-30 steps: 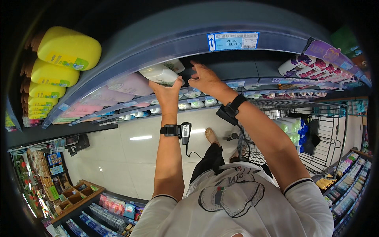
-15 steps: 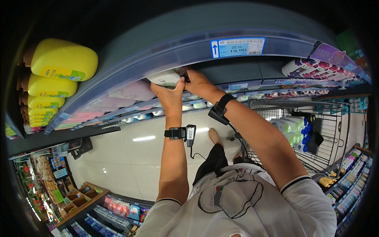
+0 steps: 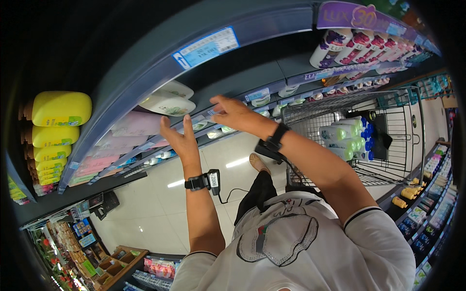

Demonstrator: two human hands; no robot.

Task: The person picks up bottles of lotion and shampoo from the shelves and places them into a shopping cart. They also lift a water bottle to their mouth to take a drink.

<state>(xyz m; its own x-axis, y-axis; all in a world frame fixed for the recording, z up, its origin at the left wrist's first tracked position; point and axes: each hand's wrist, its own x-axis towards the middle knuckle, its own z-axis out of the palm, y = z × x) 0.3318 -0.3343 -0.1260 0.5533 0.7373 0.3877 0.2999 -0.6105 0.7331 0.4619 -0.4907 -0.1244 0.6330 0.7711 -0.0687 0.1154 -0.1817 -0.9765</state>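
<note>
Supermarket shelving curves overhead, and both hands are raised toward the grey shelf (image 3: pixel 145 72). On that shelf lie two white bottles (image 3: pixel 167 104) on their sides. Just below them the left hand (image 3: pixel 178 138) is open, fingers spread, holding nothing. Right of the bottles the right hand (image 3: pixel 237 114) is also open and empty. Farther right stands a wire trolley (image 3: pixel 359 136) with pale green bottles (image 3: pixel 340 140).
</note>
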